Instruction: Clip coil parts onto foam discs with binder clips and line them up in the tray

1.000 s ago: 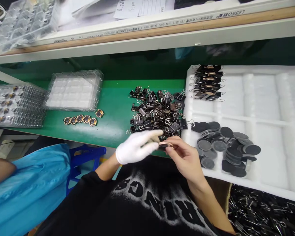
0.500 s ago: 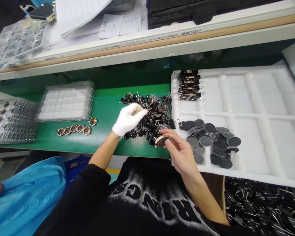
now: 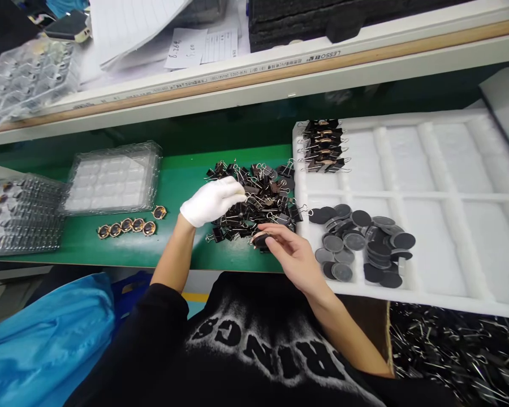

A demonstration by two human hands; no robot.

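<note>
— Left hand point(image 3: 210, 199), white-gloved, reaching into the heap of binder clips point(image 3: 258, 198) at centre frame, fingers curled onto one clip; grip looking closed on it, though hard to tell for sure.

— Right hand point(image 3: 290, 257), bare, pinching a dark disc point(image 3: 261, 239) just below the heap, above the green counter point(image 3: 173, 186).

— Only a short row of clipped pieces point(image 3: 324, 146) sitting at upper left of the white foam tray point(image 3: 449, 192); most compartments bare.

— Loose discs point(image 3: 365, 243) piling in the lower-left compartment, so plenty remaining.

— Lying lower left: gold-rimmed rings point(image 3: 127, 225). Lower-right clutter cut off, blurred.
</note>
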